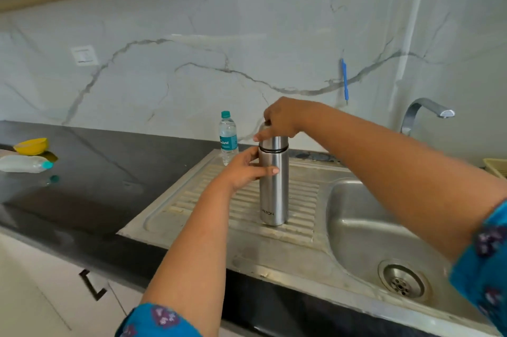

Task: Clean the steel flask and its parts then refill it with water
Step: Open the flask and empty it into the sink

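Head view shows me the steel flask [273,188] standing upright on the ribbed drainboard [192,207] of the sink [356,229], its long axis vertical, just left of the basin. My left hand [245,172] wraps the body just below the dark seam, fingers [270,171] curled round the front. My right hand [282,118] sits directly on top, fingers curled down over the cap [274,141], one finger lying along its front. So the cap lies straight under the right hand and the body straight ahead of the left; I judge the coming move is a twist about that vertical axis, left hand bracing, right hand turning.

I cannot see inside the flask while it is capped. Behind it, close by, stands a clear plastic water bottle [228,137] with a teal lid, closed; how full it is I cannot tell. The basin looks empty of dishes, and the tap [428,111] shows no water running.

On the dark table [96,172] far left lie a yellow bowl [31,145] and a second bottle [26,163] on its side.
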Demonstrator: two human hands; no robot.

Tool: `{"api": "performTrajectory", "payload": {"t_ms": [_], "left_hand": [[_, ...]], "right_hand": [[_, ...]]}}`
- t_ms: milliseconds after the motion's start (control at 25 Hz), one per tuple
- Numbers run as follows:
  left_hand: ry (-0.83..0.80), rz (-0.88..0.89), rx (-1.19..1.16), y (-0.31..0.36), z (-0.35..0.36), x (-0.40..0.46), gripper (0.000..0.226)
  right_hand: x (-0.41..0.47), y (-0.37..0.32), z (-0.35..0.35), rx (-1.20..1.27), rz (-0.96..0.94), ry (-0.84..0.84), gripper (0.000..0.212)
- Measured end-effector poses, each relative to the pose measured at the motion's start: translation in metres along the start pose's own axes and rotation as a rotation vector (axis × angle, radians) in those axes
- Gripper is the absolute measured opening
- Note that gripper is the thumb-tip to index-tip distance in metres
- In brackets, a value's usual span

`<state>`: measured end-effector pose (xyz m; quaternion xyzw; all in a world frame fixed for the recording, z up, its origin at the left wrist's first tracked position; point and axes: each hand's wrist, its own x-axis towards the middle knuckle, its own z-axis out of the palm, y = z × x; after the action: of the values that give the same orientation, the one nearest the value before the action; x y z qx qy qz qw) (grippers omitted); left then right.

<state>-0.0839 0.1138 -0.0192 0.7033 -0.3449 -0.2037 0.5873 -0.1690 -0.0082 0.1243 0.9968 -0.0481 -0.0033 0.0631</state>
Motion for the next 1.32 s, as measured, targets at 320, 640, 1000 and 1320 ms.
{"api": "performTrajectory", "payload": {"t_ms": [320, 640, 1000, 1320], "left_hand": [[-0.025, -0.042, -0.022, 0.004, 0.0, -0.003, 0.094], [-0.029, -0.027, 0.009, -0.002, -0.005, 0.004, 0.094], [-0.015, 0.028, -0.016, -0.008, -0.002, 0.003, 0.073], [-0.015, 0.048, -0.035, -0.009, -0.003, 0.003, 0.07]], "right_hand": [[-0.011, -0.007, -0.016, 0.013, 0.035, 0.046, 0.073], [-0.012, 0.007, -0.026, 0.408, -0.038, -0.184, 0.062], [-0.002, 0.004, -0.017, 0.215, 0.046, -0.107, 0.048], [0.002, 0.005, -0.01, 0.19, 0.08, -0.052, 0.077]]}}
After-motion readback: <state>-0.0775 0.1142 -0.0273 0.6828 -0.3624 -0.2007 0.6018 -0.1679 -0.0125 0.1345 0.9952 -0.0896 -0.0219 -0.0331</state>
